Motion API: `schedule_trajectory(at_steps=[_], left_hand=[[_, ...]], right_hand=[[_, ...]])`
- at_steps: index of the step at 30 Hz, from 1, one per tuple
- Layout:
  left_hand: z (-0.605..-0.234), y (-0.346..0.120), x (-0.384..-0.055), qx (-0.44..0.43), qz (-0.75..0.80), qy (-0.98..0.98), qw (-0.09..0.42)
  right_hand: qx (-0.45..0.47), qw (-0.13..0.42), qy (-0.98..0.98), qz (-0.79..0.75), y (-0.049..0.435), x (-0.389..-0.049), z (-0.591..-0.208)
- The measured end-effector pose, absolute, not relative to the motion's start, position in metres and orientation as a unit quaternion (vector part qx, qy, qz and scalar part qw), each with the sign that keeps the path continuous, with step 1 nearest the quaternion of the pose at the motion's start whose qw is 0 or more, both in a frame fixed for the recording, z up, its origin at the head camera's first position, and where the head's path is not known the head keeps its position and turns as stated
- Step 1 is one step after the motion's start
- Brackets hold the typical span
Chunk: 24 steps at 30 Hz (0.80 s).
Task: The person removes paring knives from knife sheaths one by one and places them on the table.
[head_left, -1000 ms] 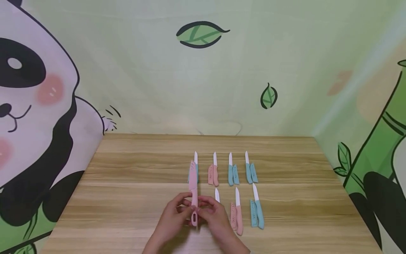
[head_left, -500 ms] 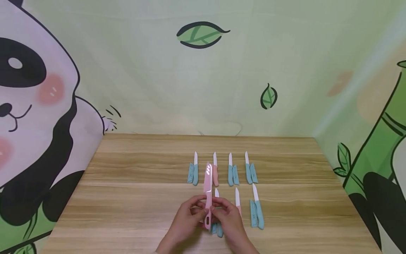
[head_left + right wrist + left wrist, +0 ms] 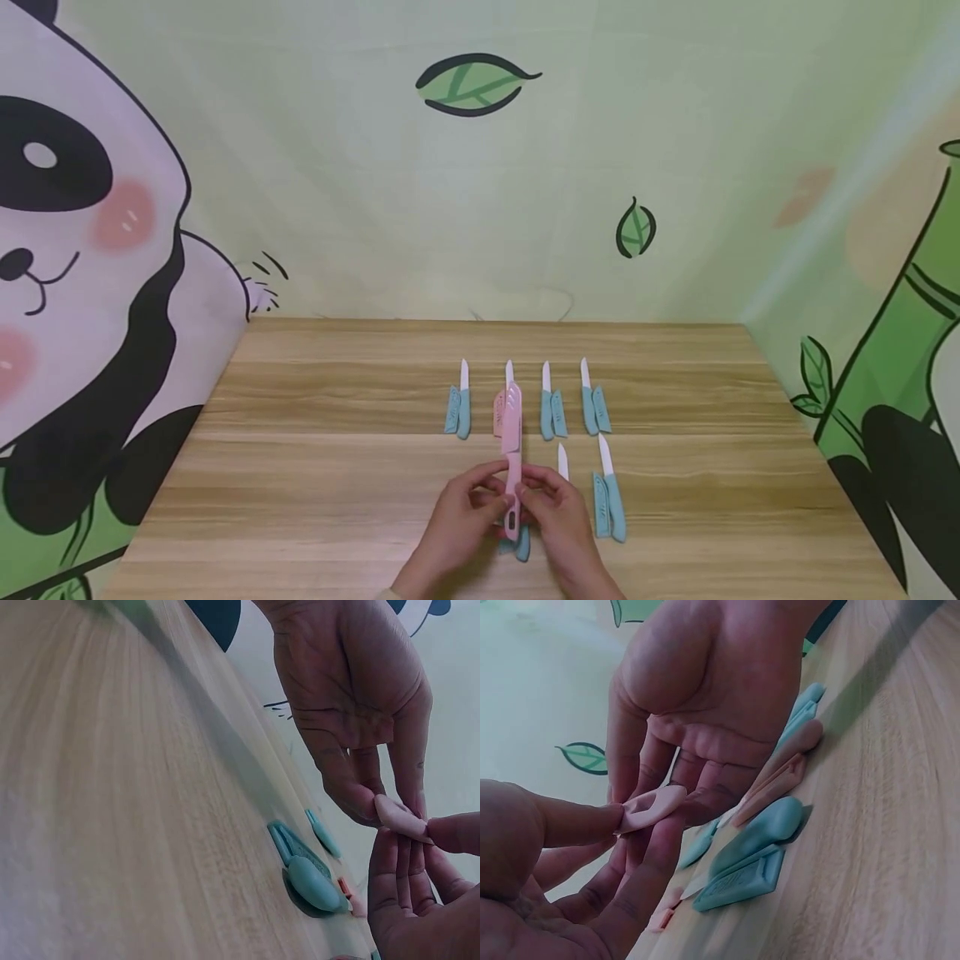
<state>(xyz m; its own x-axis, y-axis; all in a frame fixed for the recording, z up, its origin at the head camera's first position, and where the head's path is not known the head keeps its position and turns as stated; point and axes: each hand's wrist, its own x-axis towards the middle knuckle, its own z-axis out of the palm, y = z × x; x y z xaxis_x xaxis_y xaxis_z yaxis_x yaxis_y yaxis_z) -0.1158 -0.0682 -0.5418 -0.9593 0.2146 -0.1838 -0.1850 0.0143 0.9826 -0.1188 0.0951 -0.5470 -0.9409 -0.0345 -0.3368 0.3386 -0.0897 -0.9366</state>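
Over the table I hold a pink knife (image 3: 513, 471) upright in the head view, with a pink sheath (image 3: 512, 417) over its blade. My left hand (image 3: 467, 515) pinches the handle from the left. From the other side, my right hand (image 3: 557, 515) pinches the same handle. Both wrist views show the handle's end (image 3: 651, 810) between the fingertips. Below the hands lies a blue knife (image 3: 523, 546), partly covered. A white blade (image 3: 562, 458) sticks out past my right hand, which hides its handle. Behind the held knife, a pink sheath (image 3: 498, 412) and a blade tip show.
In the back row on the wooden table (image 3: 300, 483) lie unsheathed blue knives, one at the left (image 3: 464, 408) and two further right, each beside a blue sheath (image 3: 452, 410). Front right is another blue knife (image 3: 613, 500) with its sheath (image 3: 602, 504). A printed cloth wall (image 3: 337, 208) stands behind.
Both hands have moved right with the pink knife, from in front of the leftmost blue knife to in front of the back row's pink one. Their grip looks the same.
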Motion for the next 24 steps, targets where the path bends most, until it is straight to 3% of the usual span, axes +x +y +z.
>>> schedule_trajectory(at_steps=[24], left_hand=[[-0.5447, -0.0609, -0.1167, -0.008, 0.69, 0.712, 0.131]], right_hand=[[0.132, 0.118, 0.664, -0.726, 0.0969, -0.1203, -0.5474]])
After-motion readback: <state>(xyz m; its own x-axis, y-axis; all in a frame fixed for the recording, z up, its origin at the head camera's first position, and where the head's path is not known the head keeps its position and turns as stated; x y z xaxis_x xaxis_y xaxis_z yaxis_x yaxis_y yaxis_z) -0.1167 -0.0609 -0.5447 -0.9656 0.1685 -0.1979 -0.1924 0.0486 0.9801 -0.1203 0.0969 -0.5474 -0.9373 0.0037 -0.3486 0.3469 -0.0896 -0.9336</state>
